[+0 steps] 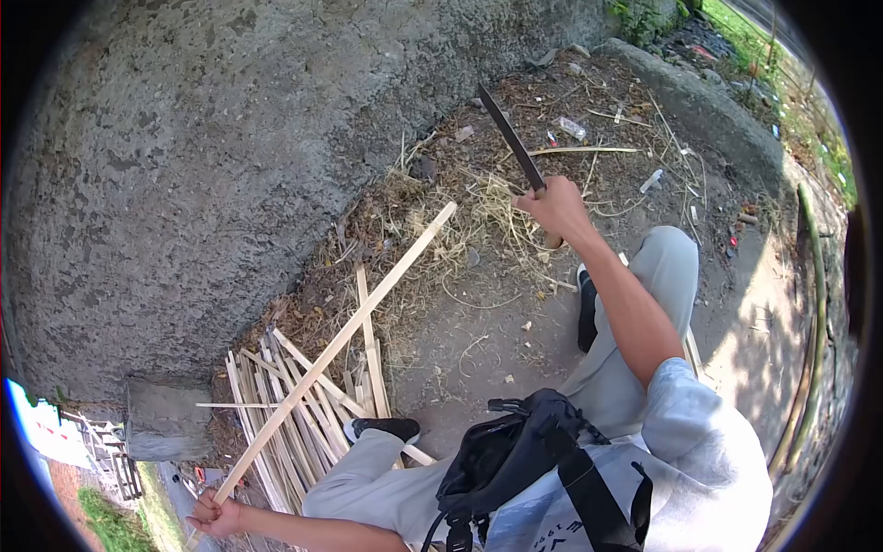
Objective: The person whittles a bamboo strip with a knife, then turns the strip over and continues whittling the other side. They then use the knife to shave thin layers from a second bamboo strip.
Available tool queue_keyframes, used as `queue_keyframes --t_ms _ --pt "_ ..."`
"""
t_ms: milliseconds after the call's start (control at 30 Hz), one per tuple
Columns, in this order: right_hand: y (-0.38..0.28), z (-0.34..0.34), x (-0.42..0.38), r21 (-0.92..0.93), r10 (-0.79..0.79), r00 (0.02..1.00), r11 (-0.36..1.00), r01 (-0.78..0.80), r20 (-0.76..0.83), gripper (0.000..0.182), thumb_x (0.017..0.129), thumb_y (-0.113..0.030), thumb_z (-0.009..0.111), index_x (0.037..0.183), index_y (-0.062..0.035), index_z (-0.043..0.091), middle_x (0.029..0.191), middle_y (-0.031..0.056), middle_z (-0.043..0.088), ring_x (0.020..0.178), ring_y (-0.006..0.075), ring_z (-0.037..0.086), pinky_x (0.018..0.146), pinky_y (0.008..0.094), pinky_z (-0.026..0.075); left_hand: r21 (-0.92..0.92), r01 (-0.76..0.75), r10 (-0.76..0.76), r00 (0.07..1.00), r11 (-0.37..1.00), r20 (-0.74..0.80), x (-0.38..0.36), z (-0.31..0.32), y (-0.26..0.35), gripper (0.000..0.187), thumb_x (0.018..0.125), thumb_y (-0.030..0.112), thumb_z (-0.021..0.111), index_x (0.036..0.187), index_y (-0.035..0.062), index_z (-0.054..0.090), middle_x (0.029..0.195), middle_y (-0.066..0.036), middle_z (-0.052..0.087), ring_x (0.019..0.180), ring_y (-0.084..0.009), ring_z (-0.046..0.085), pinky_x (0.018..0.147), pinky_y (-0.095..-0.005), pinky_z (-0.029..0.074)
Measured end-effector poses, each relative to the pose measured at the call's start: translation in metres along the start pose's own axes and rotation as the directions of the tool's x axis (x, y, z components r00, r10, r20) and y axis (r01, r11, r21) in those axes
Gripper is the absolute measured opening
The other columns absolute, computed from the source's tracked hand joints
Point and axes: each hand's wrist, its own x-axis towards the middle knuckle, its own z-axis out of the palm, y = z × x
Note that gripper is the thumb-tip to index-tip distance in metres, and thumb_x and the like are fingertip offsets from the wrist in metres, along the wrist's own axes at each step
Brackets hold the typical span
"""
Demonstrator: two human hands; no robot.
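My left hand (215,515), low at the left, is closed around the lower end of a long pale bamboo strip (336,345). The strip slants up to the right, its far end free above the ground. In my right hand (556,210) is the handle of a machete (510,133), its dark blade pointing up and left toward the wall. Blade and strip are apart. Beneath the strip, several more bamboo strips (299,428) lie in a loose pile by my shoe.
A rough concrete wall (202,166) runs along the left and top. Fibrous shavings (501,216) and bits of litter cover the soil near it. A concrete ledge (699,101) stands at upper right, and long poles (814,313) lie at the right. A black bag (515,451) hangs at my front.
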Motion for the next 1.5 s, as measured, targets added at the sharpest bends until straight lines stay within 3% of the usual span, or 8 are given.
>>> queue_keyframes --t_ms 167,300,367,400,633,767,900,1500 --pt "-0.013 0.000 0.003 0.297 0.059 0.997 0.954 -0.042 -0.049 0.028 0.078 -0.027 0.076 0.074 -0.0022 0.063 0.067 0.0072 0.065 0.061 0.0148 0.063 0.060 0.0313 0.051 -0.173 0.074 -0.069 0.997 0.982 0.037 0.006 -0.016 0.001 0.046 0.097 0.019 0.046 0.056 0.0194 0.024 0.047 0.006 0.020 0.042 -0.0079 0.017 0.046 -0.0261 0.019" --pt "-0.008 0.006 0.014 0.695 0.021 0.999 0.719 0.016 -0.044 0.025 0.087 -0.019 0.071 0.084 0.0041 0.062 0.085 0.0122 0.068 0.074 0.0134 0.066 0.066 0.0252 0.055 -0.158 0.077 -0.070 0.996 0.984 0.047 0.003 -0.006 -0.006 0.047 0.096 0.019 0.047 0.055 0.0194 0.024 0.046 0.006 0.022 0.042 -0.0081 0.017 0.046 -0.0264 0.020" --pt "-0.013 -0.002 0.009 0.807 -0.003 1.000 0.591 0.019 -0.022 0.027 0.086 -0.021 0.072 0.085 0.0044 0.062 0.087 0.0131 0.068 0.075 0.0144 0.067 0.067 0.0262 0.056 -0.217 0.159 -0.121 0.976 0.963 0.180 0.007 -0.010 -0.007 0.047 0.096 0.019 0.047 0.054 0.0197 0.024 0.046 0.006 0.022 0.042 -0.0082 0.018 0.047 -0.0262 0.020" --pt "-0.020 -0.010 0.003 0.796 -0.005 1.000 0.606 0.001 0.002 0.027 0.087 -0.021 0.072 0.088 0.0043 0.061 0.085 0.0121 0.068 0.074 0.0141 0.067 0.068 0.0255 0.055 -0.242 0.204 -0.143 0.959 0.949 0.246 0.007 -0.009 -0.009 0.047 0.095 0.019 0.047 0.054 0.0198 0.024 0.046 0.006 0.022 0.042 -0.0082 0.018 0.047 -0.0261 0.021" --pt "-0.003 0.001 0.004 0.577 -0.052 0.993 0.816 -0.018 0.105 0.028 0.078 -0.017 0.078 0.070 -0.0071 0.052 0.067 0.0039 0.062 0.059 0.0084 0.056 0.056 0.0243 0.044 -0.150 0.088 -0.081 0.995 0.985 0.051 0.006 0.000 -0.014 0.048 0.096 0.019 0.047 0.053 0.0205 0.023 0.046 0.006 0.021 0.040 -0.0073 0.018 0.045 -0.0252 0.020" --pt "0.000 0.007 0.000 0.607 -0.059 0.986 0.793 -0.048 0.155 0.030 0.078 -0.016 0.077 0.066 -0.0089 0.051 0.065 0.0039 0.061 0.059 0.0079 0.055 0.055 0.0240 0.041 -0.227 0.146 -0.120 0.985 0.963 0.124 0.007 -0.004 -0.017 0.048 0.095 0.017 0.048 0.053 0.0203 0.024 0.046 0.006 0.021 0.041 -0.0076 0.018 0.045 -0.0256 0.019" --pt "-0.010 0.007 -0.005 0.778 -0.045 0.989 0.623 -0.084 0.144 0.030 0.078 -0.005 0.077 0.072 -0.0073 0.048 0.070 0.0069 0.062 0.070 0.0127 0.066 0.060 0.0249 0.052 -0.253 0.251 -0.188 0.950 0.934 0.249 0.006 -0.003 -0.021 0.048 0.095 0.017 0.049 0.054 0.0200 0.024 0.046 0.005 0.021 0.042 -0.0082 0.017 0.046 -0.0262 0.019" --pt "-0.012 0.005 -0.006 0.694 0.034 0.965 0.689 -0.211 0.260 0.029 0.081 -0.002 0.075 0.075 -0.0072 0.046 0.081 0.0149 0.066 0.073 0.0187 0.070 0.059 0.0249 0.058 -0.220 0.219 -0.170 0.960 0.950 0.221 0.004 0.005 -0.027 0.048 0.095 0.019 0.048 0.054 0.0202 0.023 0.048 0.005 0.022 0.043 -0.0091 0.019 0.051 -0.0270 0.021"
